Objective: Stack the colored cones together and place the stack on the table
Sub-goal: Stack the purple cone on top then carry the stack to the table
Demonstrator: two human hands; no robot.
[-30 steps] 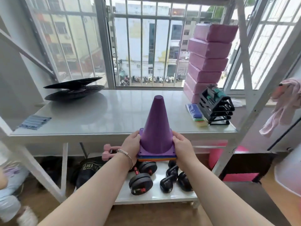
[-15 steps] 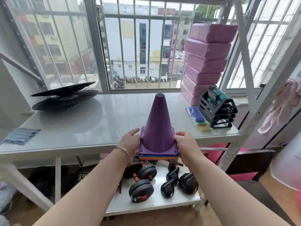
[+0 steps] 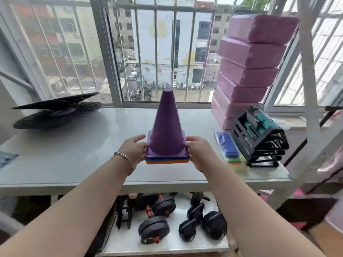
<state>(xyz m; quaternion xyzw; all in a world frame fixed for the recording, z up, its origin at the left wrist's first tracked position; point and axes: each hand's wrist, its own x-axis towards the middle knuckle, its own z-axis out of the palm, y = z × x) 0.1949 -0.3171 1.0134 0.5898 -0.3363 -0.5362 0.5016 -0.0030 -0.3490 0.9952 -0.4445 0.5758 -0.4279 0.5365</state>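
A stack of cones (image 3: 167,127) stands upright over the white table (image 3: 74,154), near the middle of its front half. The top cone is purple; blue, green and orange base edges show beneath it. My left hand (image 3: 134,150) grips the left side of the stacked bases, and my right hand (image 3: 199,154) grips the right side. Whether the stack rests on the tabletop or hovers just above it, I cannot tell.
Black balance discs (image 3: 55,114) lie at the table's back left. Pink foam blocks (image 3: 248,67) are piled at the back right, beside a black rack (image 3: 259,138) and coloured bands (image 3: 228,147). Dumbbells and kettlebells (image 3: 185,223) sit on the shelf below.
Both hands carried the cone stack up and forward from in front of the table's edge to over the tabletop. The view moved closer to the table.
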